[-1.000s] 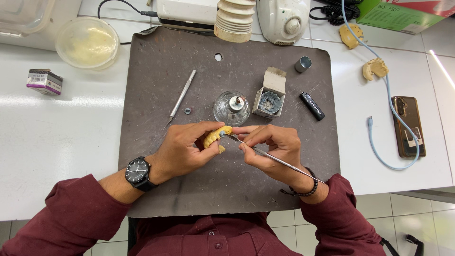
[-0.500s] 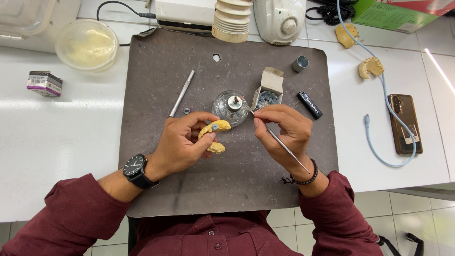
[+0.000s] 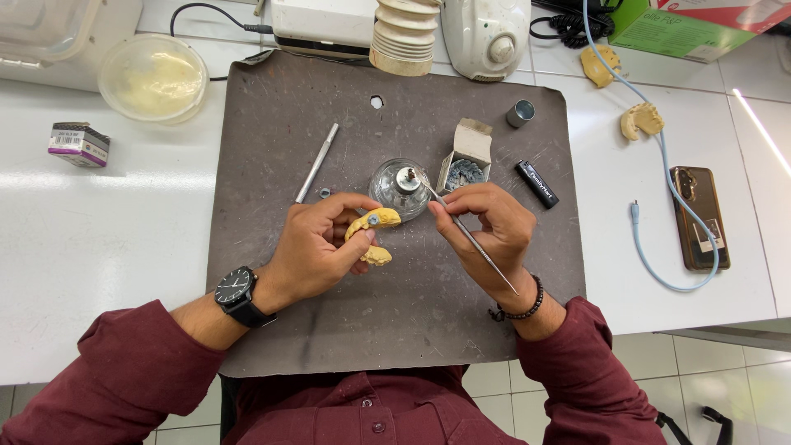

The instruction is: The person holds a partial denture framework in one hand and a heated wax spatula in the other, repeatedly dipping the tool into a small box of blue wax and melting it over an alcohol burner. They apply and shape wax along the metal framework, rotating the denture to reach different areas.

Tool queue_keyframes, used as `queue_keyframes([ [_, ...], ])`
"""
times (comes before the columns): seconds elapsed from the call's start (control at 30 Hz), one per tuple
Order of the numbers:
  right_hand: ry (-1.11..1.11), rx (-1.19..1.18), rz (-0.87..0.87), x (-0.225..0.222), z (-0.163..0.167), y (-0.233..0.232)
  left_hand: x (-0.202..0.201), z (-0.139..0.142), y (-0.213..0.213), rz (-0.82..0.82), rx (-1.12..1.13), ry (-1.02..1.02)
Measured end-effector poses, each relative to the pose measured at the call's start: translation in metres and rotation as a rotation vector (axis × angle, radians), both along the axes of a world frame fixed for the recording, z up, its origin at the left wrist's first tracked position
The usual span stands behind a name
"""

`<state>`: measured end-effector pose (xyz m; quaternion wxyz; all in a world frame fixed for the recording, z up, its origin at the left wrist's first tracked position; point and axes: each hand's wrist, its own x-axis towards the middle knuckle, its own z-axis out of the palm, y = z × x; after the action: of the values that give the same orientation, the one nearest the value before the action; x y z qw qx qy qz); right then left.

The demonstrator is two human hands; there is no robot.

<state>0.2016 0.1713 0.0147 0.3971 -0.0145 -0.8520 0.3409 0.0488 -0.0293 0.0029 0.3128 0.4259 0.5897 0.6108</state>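
Left hand [image 3: 317, 247]: fingers clenched on yellow dental cast [image 3: 372, 233], held just above grey mat [image 3: 272, 140], near centre
Right hand [image 3: 488, 231]: thin metal instrument [image 3: 464, 232] pinched betw. thumb & fingers, tip brought to glass spirit lamp [image 3: 400, 186]
Beyond lamp: small open carton [image 3: 467, 153], black lighter [image 3: 536, 184], metal cap [image 3: 520, 113]
Left of lamp: second metal tool [image 3: 317, 162] laid on mat
Far left, off mat: lidded tub [image 3: 153, 78]
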Motion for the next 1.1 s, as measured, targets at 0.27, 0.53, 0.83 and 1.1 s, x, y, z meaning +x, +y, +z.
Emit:
queue_keyframes([
  [0.27,-0.009,0.037,-0.004,0.000,-0.001,0.000,0.000,0.001,0.001,-0.003,0.004,0.020],
  [0.53,-0.007,0.038,0.009,-0.001,0.000,0.001,0.000,0.002,0.000,0.003,0.004,0.013],
  [0.83,-0.268,-0.160,-0.108,0.020,0.037,0.060,0.000,0.002,-0.001,0.007,0.032,0.017],
  [1.1,-0.476,-0.182,-0.108,0.019,0.032,0.075,-0.001,0.003,0.000,0.009,0.025,0.039],
])
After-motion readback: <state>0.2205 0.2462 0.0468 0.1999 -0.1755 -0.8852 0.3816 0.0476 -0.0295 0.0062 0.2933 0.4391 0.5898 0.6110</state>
